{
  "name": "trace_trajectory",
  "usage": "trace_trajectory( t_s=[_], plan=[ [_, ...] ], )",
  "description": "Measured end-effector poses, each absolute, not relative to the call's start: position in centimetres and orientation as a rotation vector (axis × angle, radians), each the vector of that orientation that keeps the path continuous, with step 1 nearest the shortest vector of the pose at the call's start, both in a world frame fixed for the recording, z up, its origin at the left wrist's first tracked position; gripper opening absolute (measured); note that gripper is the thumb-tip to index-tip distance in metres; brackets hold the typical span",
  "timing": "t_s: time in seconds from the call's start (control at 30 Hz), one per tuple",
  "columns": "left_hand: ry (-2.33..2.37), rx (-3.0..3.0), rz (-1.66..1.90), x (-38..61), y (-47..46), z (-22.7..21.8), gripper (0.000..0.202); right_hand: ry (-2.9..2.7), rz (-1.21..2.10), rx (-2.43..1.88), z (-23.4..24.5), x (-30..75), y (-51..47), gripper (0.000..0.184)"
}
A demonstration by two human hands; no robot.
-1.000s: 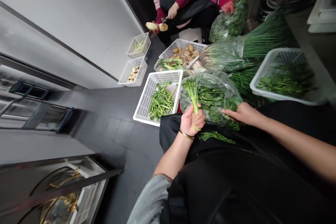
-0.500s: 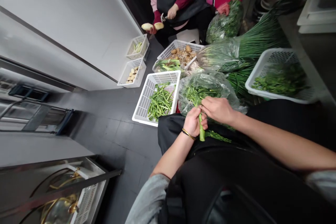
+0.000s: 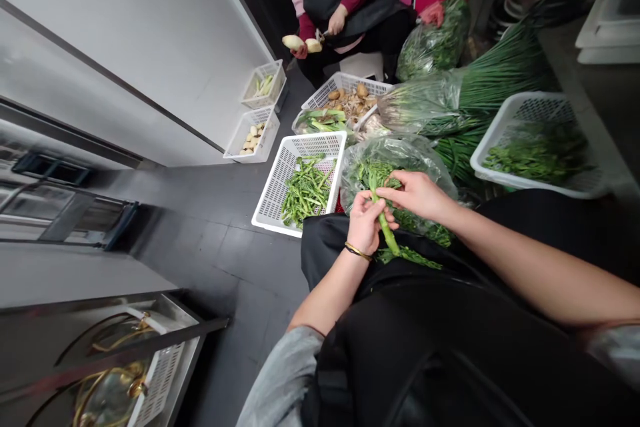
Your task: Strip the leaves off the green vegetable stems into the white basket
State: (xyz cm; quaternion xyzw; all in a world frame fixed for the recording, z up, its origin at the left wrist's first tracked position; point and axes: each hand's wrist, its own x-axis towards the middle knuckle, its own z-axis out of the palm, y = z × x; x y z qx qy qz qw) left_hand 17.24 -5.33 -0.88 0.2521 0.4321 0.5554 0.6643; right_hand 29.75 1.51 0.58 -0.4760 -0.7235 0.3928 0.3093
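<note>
My left hand (image 3: pixel 367 221) grips a thick green vegetable stalk (image 3: pixel 389 233) over my black apron (image 3: pixel 440 340). The fingers of my right hand (image 3: pixel 417 193) pinch the same stalk higher up, near its leafy top. Just behind both hands lies a clear plastic bag of leafy greens (image 3: pixel 400 160). A few trimmed green sprigs (image 3: pixel 410 256) rest on my lap below the stalk. To the left, a white basket (image 3: pixel 280 180) on the floor holds several cut green stems (image 3: pixel 306 190).
Another person (image 3: pixel 340 0) sits opposite, peeling a pale root vegetable. Between us stand baskets of mushrooms (image 3: pixel 350 101), small baskets by the wall (image 3: pixel 255 137), bundled chives (image 3: pixel 480 80), and a white basket of greens (image 3: pixel 537 150) at right. A steel cabinet (image 3: pixel 125 47) runs along the left.
My right hand left the bag and came onto the stalk held by my left hand. The stalk slid lower through my left hand, and my right hand now pinches near its top.
</note>
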Motion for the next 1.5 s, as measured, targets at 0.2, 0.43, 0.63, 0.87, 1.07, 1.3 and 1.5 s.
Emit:
trace_trajectory(
  t_s=[0.2, 0.43, 0.63, 0.87, 1.07, 1.3, 1.5],
  plan=[
    [0.950, 0.406, 1.339, 16.7, -4.9, -1.7, 0.030, -2.057, 0.712, -0.867, 0.5, 29.5, -2.6, 0.026],
    [0.918, 0.443, 1.257, 17.3, -5.4, -1.1, 0.030, -1.812, 1.229, -1.235, -0.2, 30.5, 0.0, 0.030],
    [0.952, 0.408, 1.310, 17.6, -5.5, -1.6, 0.028, -1.940, 0.790, -1.040, 0.0, 28.9, -1.0, 0.025],
    [1.038, 0.524, 1.448, 17.5, -5.1, -1.9, 0.030, -1.910, 0.972, -1.127, 0.3, 29.8, -2.1, 0.026],
    [1.083, 0.730, 1.421, 17.8, -5.7, -2.5, 0.036, -1.804, 1.134, -1.367, -1.2, 29.2, 1.3, 0.041],
    [0.978, 0.425, 1.215, 17.6, -5.1, -1.0, 0.031, -2.238, 0.185, -0.840, -0.5, 29.9, -1.1, 0.017],
    [1.153, 0.613, 1.423, 12.3, -1.6, 1.9, 0.026, -1.737, 0.295, -1.246, 1.1, 38.3, 2.0, 0.016]
  ],
)
